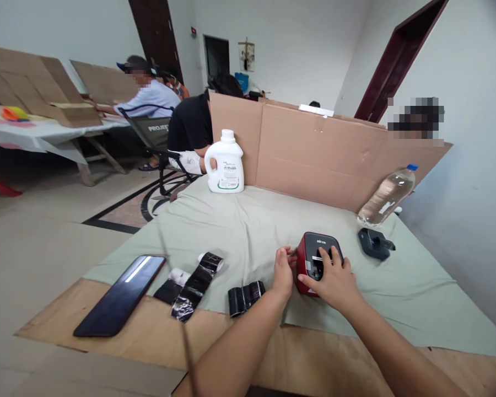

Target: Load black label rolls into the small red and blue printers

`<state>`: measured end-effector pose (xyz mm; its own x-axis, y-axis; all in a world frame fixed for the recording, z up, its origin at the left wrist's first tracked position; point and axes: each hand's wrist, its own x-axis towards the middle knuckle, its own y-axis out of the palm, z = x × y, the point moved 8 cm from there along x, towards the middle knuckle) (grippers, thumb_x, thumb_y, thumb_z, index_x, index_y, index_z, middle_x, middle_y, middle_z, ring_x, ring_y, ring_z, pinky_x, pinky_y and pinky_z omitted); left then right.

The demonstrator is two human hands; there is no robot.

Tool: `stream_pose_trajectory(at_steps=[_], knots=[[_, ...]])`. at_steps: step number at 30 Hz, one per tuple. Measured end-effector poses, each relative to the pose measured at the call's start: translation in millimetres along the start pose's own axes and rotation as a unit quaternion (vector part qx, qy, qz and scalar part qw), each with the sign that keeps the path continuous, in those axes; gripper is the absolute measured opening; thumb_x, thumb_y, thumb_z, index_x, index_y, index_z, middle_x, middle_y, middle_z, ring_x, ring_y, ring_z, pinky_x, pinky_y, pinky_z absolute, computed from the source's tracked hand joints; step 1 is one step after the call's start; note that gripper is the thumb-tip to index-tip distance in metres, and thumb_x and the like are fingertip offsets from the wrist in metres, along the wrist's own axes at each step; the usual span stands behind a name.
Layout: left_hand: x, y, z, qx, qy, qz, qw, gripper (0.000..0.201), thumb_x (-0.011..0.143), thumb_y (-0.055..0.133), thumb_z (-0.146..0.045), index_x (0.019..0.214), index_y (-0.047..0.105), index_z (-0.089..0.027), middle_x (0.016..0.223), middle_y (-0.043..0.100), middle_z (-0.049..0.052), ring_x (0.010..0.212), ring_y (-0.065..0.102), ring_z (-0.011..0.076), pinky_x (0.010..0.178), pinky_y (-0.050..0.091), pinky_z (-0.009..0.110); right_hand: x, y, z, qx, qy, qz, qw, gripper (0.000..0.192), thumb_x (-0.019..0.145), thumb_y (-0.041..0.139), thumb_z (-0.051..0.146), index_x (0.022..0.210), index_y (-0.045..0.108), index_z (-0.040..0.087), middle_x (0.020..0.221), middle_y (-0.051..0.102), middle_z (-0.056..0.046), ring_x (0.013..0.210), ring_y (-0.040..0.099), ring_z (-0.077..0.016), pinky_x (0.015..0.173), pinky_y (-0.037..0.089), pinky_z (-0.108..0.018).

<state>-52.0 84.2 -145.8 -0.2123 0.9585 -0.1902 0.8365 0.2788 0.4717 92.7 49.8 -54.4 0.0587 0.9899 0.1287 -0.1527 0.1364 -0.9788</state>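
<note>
A small box-shaped device (301, 255) with red sides and a black top stands upright on the green cloth. Its top has a recess, partly covered by my fingers. My right hand (334, 278) lies over the top with fingers spread, some fingertips at the recess and the thumb by the near left edge. Beside the device's left wall is my left hand (284, 270), its fingers loosely bent and apart; whether they touch the wall I cannot tell. A dark detached piece like a lid (374, 244) lies to the right. Left of my left hand sits a roll of shiny black film (247, 298).
More black film (198, 285) and a black phone (119, 296) lie at the left. A white jug (227, 165) and a leaning clear bottle (388, 196) stand by the cardboard screen (314, 154). Several people sit beyond; one wears a white shirt (151, 101).
</note>
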Motion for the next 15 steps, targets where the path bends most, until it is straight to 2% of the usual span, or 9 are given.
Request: stream_pose_trajectory(at_steps=[3,5,7,9,11,13,15], knots=[[2,-3.3,3,0.074,0.002,-0.008,0.997,0.039,0.09,0.038,-0.055,0.096,0.055,-0.02,0.099,0.061,0.007,0.082,0.059,0.0184,0.078,0.047,0.033,-4,-2,8,-0.037,0.013,-0.005,0.999,0.09,0.071,0.057,0.071,0.143,0.043,0.019,0.152,0.033,-0.018,0.124,0.04,-0.0491,0.088,0.042,-0.062],[1,-3.2,4,0.178,0.005,-0.006,0.984,0.029,0.092,0.037,-0.043,0.094,0.055,-0.021,0.098,0.062,0.006,0.088,0.059,0.0199,0.085,0.046,0.034,1,-5,5,-0.036,0.003,-0.014,0.999,0.085,0.07,0.06,0.066,0.14,0.046,0.021,0.149,0.038,-0.016,0.122,0.043,-0.0458,0.089,0.043,-0.059],[-2,-2.3,2,0.271,0.011,-0.005,0.962,0.017,0.09,0.041,-0.029,0.095,0.055,-0.021,0.101,0.063,0.006,0.098,0.057,0.0206,0.094,0.042,0.035,16,-10,-3,-0.008,-0.005,-0.013,1.0,0.079,0.069,0.063,0.063,0.135,0.051,0.022,0.144,0.044,-0.014,0.12,0.048,-0.0405,0.092,0.044,-0.054],[-8,2.2,-2,0.342,0.026,0.013,0.939,0.021,0.084,0.045,-0.016,0.1,0.057,-0.019,0.109,0.061,0.008,0.107,0.054,0.021,0.1,0.038,0.035,42,-14,-13,0.038,0.003,0.0,0.999,0.075,0.069,0.064,0.061,0.131,0.055,0.02,0.134,0.052,-0.015,0.115,0.055,-0.0342,0.093,0.045,-0.047],[-16,11.0,-6,0.416,0.046,0.056,0.907,0.03,0.079,0.047,-0.012,0.106,0.059,-0.016,0.117,0.058,0.012,0.112,0.052,0.0234,0.103,0.036,0.036,74,-18,-18,0.084,0.018,0.015,0.996,0.073,0.07,0.062,0.062,0.126,0.059,0.015,0.124,0.058,-0.016,0.107,0.061,-0.03,0.089,0.048,-0.041],[-27,22.0,-6,0.507,0.073,0.117,0.851,0.034,0.079,0.049,-0.017,0.11,0.061,-0.013,0.121,0.056,0.017,0.115,0.049,0.0286,0.102,0.036,0.041,107,-22,-10,0.116,0.024,0.021,0.993,0.068,0.071,0.062,0.061,0.121,0.062,0.013,0.112,0.065,-0.015,0.1,0.065,-0.0285,0.082,0.051,-0.037],[-38,33.8,-2,0.571,0.106,0.187,0.792,0.037,0.079,0.053,-0.027,0.11,0.064,-0.012,0.121,0.056,0.018,0.117,0.045,0.0336,0.1,0.036,0.048,138,-22,10,0.133,0.021,0.026,0.991,0.062,0.073,0.062,0.059,0.116,0.065,0.015,0.102,0.069,-0.012,0.095,0.067,-0.028,0.077,0.051,-0.034]])
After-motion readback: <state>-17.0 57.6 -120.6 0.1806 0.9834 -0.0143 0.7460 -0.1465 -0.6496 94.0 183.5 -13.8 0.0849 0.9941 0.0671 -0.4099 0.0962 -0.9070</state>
